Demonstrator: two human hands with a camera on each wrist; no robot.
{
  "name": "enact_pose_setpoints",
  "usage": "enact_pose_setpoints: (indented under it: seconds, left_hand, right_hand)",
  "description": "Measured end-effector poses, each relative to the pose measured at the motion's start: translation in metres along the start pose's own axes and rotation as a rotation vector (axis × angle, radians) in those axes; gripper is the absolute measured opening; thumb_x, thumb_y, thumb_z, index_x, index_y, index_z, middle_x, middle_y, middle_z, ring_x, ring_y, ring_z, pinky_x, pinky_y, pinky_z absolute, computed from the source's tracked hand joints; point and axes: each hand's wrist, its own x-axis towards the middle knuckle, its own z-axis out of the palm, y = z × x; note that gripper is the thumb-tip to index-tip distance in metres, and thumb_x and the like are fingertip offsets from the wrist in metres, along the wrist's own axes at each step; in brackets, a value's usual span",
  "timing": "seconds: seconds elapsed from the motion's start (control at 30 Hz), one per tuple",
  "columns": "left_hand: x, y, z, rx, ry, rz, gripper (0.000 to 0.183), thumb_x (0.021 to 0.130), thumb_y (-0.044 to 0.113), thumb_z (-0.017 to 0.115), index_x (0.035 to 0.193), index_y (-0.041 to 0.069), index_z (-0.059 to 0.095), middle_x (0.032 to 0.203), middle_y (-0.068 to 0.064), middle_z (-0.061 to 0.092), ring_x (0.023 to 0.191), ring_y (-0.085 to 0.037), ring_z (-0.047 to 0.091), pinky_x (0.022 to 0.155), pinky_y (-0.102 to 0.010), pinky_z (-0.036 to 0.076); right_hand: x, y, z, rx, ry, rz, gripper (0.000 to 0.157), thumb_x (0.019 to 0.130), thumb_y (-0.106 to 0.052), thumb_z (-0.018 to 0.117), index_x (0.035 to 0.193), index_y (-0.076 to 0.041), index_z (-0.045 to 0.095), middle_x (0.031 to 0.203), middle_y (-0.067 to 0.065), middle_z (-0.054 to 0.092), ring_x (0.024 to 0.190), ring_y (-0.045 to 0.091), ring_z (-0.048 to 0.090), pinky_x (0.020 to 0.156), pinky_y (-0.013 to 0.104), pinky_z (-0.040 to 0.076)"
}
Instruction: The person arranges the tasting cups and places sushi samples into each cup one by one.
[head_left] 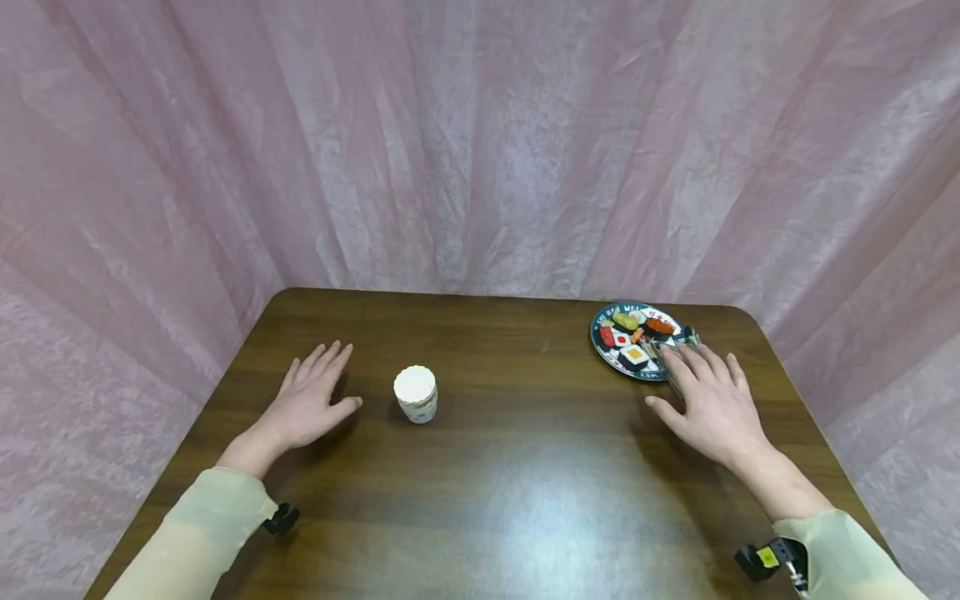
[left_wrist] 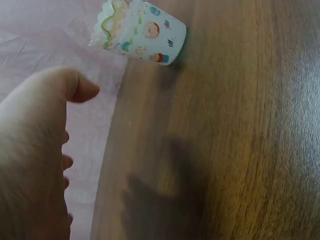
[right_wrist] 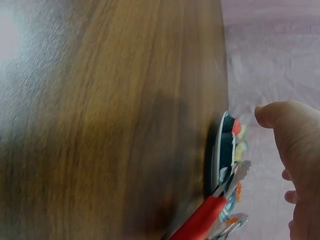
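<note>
My left hand (head_left: 307,404) is held out at the left of the table, fingers straight and thumb apart, with nothing in it. To its right stands a small paper cup (head_left: 416,396), upright; the left wrist view shows the scalloped rim and coloured cartoon print on the cup (left_wrist: 145,35). My right hand (head_left: 708,408), fingers spread, hovers by the near right edge of a dark-rimmed plate (head_left: 596,340) with sushi pieces (head_left: 633,357) on it. Red-handled metal utensils (right_wrist: 202,217) reach over the plate's edge in the right wrist view; in the head view that hand partly hides them.
The brown wooden table (head_left: 510,433) has rounded back corners, and the plate is close to its back edge. Pink drapes (head_left: 480,150) hang behind and at both sides. A wrist camera (head_left: 765,558) is strapped at the right sleeve, another dark device (head_left: 281,518) at the left.
</note>
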Motion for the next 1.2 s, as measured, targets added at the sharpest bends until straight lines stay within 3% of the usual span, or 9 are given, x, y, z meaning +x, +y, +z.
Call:
enact_pose_setpoints:
  seconds: [0.17,0.37,0.6,0.77,1.0,1.2]
  left_hand:
    - [0.000,0.010,0.001,-0.116,-0.007,0.057,0.089,0.095,0.042,0.067,0.163,0.009,0.021,0.166,-0.020,0.023,0.153,-0.043,0.013,0.117,-0.068,0.007]
    - [0.000,0.024,0.009,-0.218,-0.058,0.019,0.096,0.089,0.061,0.072,0.161,0.013,0.030,0.162,-0.015,0.031,0.151,-0.038,0.020,0.114,-0.067,0.024]
    - [0.006,0.036,0.029,-0.273,-0.022,0.005,0.100,0.078,0.064,0.081,0.152,0.013,0.040,0.152,-0.011,0.043,0.144,-0.036,0.031,0.112,-0.062,0.032]
    - [0.013,0.048,0.041,-0.283,0.002,0.007,0.106,0.071,0.064,0.086,0.148,0.006,0.041,0.150,-0.014,0.044,0.143,-0.039,0.030,0.113,-0.062,0.027]
    - [0.021,0.057,0.052,-0.309,0.029,-0.020,0.101,0.072,0.056,0.089,0.145,0.004,0.043,0.161,-0.019,0.031,0.152,-0.042,0.014,0.118,-0.067,0.006]
    - [0.022,0.058,0.058,-0.305,0.034,-0.040,0.099,0.073,0.058,0.088,0.144,0.004,0.046,0.163,-0.019,0.027,0.153,-0.043,0.010,0.118,-0.068,0.003]
  right_hand:
    - [0.006,-0.010,-0.006,0.028,0.055,-0.048,0.072,0.092,-0.043,0.073,0.151,-0.009,0.049,0.147,0.019,0.051,0.142,0.047,0.034,0.119,0.064,0.010]
    - [0.013,-0.025,-0.008,0.029,0.128,-0.125,0.048,0.090,-0.033,0.074,0.129,-0.005,0.069,0.131,0.018,0.065,0.131,0.042,0.048,0.116,0.061,0.022]
    - [0.019,-0.047,-0.007,0.045,0.144,-0.197,0.035,0.090,-0.033,0.073,0.115,-0.009,0.076,0.117,0.013,0.071,0.121,0.037,0.056,0.108,0.057,0.035]
    - [0.023,-0.065,-0.003,0.090,0.134,-0.251,0.032,0.091,-0.032,0.073,0.115,-0.011,0.077,0.116,0.009,0.071,0.119,0.035,0.057,0.111,0.056,0.032]
    - [0.027,-0.090,0.008,0.134,0.109,-0.316,0.032,0.092,-0.032,0.073,0.117,-0.012,0.076,0.120,0.008,0.071,0.122,0.033,0.057,0.108,0.052,0.036]
    - [0.026,-0.104,0.018,0.146,0.078,-0.328,0.034,0.092,-0.033,0.074,0.119,-0.011,0.076,0.122,0.009,0.070,0.126,0.034,0.055,0.111,0.054,0.035]
